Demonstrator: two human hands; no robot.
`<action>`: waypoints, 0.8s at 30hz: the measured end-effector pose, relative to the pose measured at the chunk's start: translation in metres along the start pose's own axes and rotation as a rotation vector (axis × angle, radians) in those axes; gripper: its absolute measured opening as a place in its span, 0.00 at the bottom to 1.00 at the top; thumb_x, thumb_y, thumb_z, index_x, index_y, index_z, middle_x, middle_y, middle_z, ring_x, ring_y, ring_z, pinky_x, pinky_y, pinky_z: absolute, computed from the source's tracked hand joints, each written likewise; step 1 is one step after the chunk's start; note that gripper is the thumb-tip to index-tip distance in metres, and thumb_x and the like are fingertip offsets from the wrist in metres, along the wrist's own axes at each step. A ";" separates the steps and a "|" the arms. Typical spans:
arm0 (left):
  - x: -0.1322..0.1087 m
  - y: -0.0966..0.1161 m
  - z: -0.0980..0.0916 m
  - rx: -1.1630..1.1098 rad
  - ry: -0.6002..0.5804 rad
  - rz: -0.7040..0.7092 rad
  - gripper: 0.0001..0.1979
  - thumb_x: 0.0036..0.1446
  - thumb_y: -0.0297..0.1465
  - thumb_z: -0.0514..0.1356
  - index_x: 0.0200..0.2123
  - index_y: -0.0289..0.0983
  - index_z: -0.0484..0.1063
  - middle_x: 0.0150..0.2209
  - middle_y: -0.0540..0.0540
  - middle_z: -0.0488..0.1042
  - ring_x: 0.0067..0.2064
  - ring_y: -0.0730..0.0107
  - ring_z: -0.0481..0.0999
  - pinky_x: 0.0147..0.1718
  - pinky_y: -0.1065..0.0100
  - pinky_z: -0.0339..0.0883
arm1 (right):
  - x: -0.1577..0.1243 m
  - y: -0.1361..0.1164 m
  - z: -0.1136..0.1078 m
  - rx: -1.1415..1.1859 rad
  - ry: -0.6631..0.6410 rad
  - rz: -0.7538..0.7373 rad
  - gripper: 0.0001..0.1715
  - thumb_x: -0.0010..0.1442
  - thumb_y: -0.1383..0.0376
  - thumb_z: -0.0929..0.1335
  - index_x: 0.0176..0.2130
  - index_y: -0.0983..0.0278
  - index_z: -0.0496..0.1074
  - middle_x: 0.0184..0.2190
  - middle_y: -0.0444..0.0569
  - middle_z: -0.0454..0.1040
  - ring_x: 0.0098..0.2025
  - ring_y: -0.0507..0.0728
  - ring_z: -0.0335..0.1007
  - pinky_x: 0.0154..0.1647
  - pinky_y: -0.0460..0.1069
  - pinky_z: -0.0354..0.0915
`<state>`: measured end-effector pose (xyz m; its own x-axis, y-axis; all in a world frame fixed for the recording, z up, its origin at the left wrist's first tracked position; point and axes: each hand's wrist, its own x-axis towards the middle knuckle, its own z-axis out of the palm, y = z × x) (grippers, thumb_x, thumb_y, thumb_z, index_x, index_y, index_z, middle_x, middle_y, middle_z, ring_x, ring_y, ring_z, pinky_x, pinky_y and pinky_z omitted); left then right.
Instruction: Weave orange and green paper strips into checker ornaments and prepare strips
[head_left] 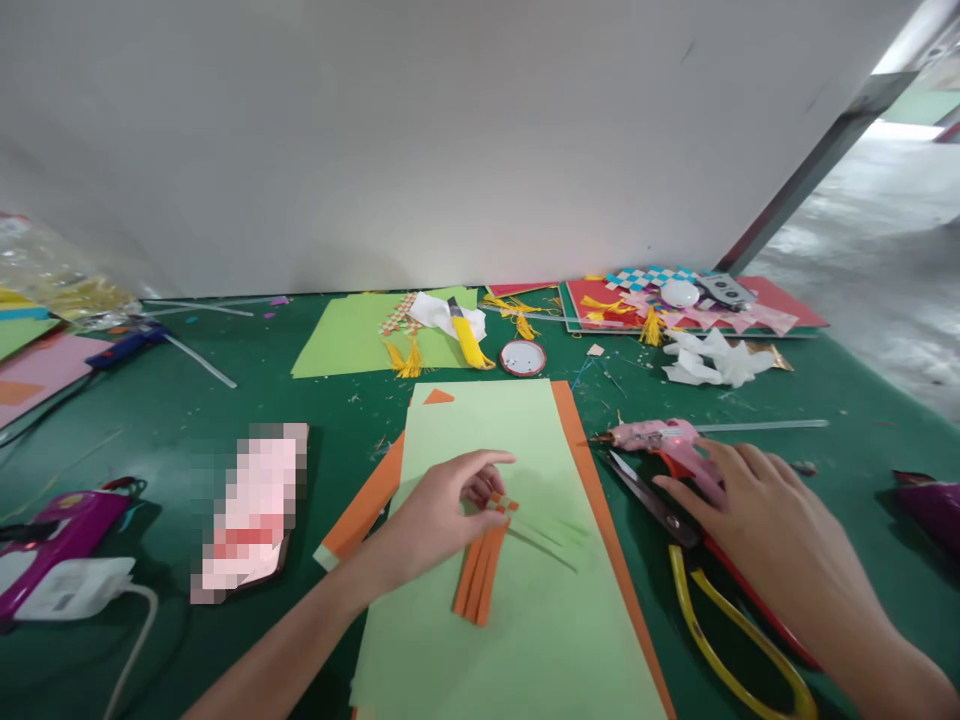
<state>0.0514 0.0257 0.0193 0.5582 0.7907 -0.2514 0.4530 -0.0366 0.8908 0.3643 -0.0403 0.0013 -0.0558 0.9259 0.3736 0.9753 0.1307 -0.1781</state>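
My left hand [457, 500] is closed, thumb and fingers pinching the top of a small weave of orange paper strips [480, 575] with green squares at its upper end. The loose strip ends hang toward me over the light green paper sheets [465, 420]. My right hand [772, 530] reaches over a pink glue gun [652, 434] on the table; its thumb and fingers are apart around the handle, not visibly closed on it. Under that hand lie scissors [675, 525] with yellow and red handles, blades partly beneath the glue gun.
A phone [255, 510] and a purple power strip with a white plug [75, 590] lie left. Behind the sheets are a yellow cutter knife [469, 335], a round white lid [523, 358] and yellow tassels [405, 358]. Crumpled tissue [716, 358] sits back right, before a grey wall [420, 140].
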 end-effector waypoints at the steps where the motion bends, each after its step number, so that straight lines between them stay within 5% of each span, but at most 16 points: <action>1: 0.002 0.001 -0.003 -0.060 -0.022 -0.013 0.23 0.55 0.33 0.61 0.55 0.43 0.65 0.41 0.47 0.71 0.41 0.68 0.73 0.44 0.65 0.68 | 0.003 -0.007 -0.007 -0.051 -0.028 -0.049 0.24 0.65 0.53 0.54 0.42 0.63 0.72 0.41 0.61 0.73 0.45 0.73 0.67 0.41 0.69 0.62; 5: 0.010 0.005 -0.013 -0.185 -0.121 0.000 0.22 0.53 0.32 0.63 0.53 0.41 0.67 0.40 0.47 0.71 0.42 0.68 0.73 0.47 0.64 0.66 | 0.019 -0.046 -0.020 0.113 0.009 -0.159 0.18 0.62 0.57 0.63 0.50 0.60 0.68 0.46 0.54 0.73 0.51 0.65 0.67 0.53 0.62 0.62; 12: 0.012 -0.007 -0.009 -0.350 -0.229 -0.008 0.22 0.52 0.27 0.62 0.51 0.43 0.66 0.38 0.51 0.64 0.33 0.77 0.65 0.33 0.72 0.62 | 0.056 -0.097 0.007 0.663 -0.514 -0.282 0.14 0.63 0.70 0.61 0.45 0.59 0.71 0.44 0.48 0.75 0.45 0.54 0.71 0.45 0.49 0.67; 16: 0.010 -0.009 -0.012 -0.387 -0.234 0.011 0.22 0.53 0.28 0.62 0.51 0.44 0.65 0.37 0.51 0.62 0.32 0.77 0.62 0.31 0.73 0.60 | 0.064 -0.104 0.014 0.735 -0.642 -0.236 0.12 0.62 0.70 0.62 0.38 0.60 0.73 0.39 0.46 0.76 0.40 0.53 0.72 0.39 0.46 0.66; 24: 0.011 -0.014 -0.010 -0.401 -0.181 -0.030 0.24 0.51 0.26 0.61 0.52 0.44 0.66 0.38 0.49 0.62 0.35 0.74 0.66 0.36 0.70 0.65 | 0.061 -0.094 0.010 0.850 -0.636 -0.035 0.10 0.62 0.61 0.64 0.31 0.61 0.71 0.31 0.44 0.73 0.31 0.51 0.65 0.32 0.46 0.60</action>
<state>0.0436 0.0408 0.0077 0.6781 0.6665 -0.3098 0.1851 0.2530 0.9496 0.2667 0.0076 0.0323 -0.4220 0.8999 -0.1101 0.5147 0.1379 -0.8462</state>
